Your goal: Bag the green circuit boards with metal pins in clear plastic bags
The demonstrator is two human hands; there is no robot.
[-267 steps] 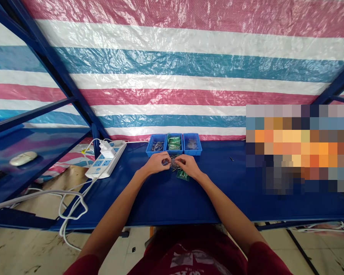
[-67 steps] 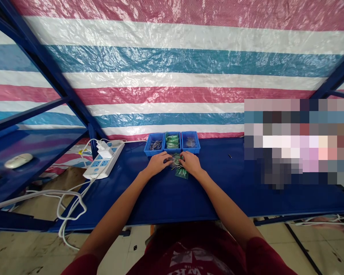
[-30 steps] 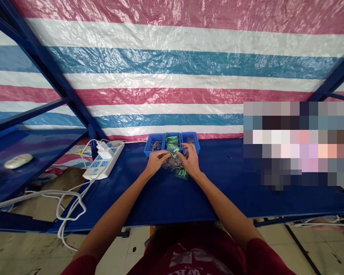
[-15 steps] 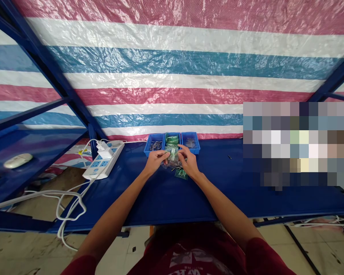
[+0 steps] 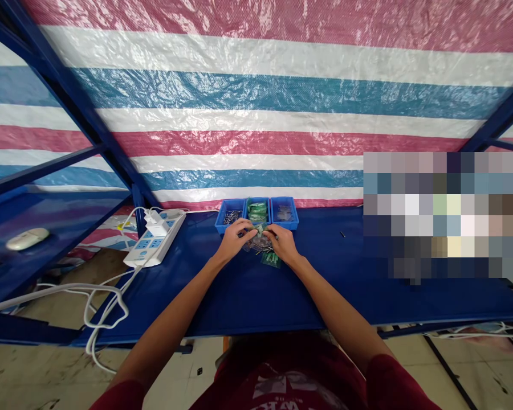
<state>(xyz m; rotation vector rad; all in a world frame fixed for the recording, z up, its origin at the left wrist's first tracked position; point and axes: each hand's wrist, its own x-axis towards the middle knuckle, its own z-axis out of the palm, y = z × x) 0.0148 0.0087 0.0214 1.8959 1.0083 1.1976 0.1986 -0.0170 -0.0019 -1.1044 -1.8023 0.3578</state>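
Between my two hands is a small clear plastic bag [image 5: 259, 229] with green pieces in it. My left hand [image 5: 236, 239] pinches its left side, and my right hand [image 5: 282, 239] pinches the right side. Fingers cover much of the bag. Below it on the table lie small dark metal pieces [image 5: 263, 249] and crumpled clear plastic. A second bag with green pieces [image 5: 271, 259] lies flat just in front of my right hand. Behind my hands stand three joined blue bins: the left bin [image 5: 231, 204] holds small metal pieces, the middle bin green bags [image 5: 257, 212], the right bin clear bags [image 5: 284, 213].
A white power strip [image 5: 154, 242] with plugged-in adapters and trailing white cables [image 5: 106, 287] lies at the left of the blue table [image 5: 248, 302]. One small dark piece [image 5: 342, 234] lies on the right. Blue frame posts and a striped sheet [image 5: 256, 125] stand behind. The far right is pixelated.
Both hands have drawn closer together around the bag, and the bag now shows less, folded or tilted between the fingers. The bins and the bag on the table stay put.
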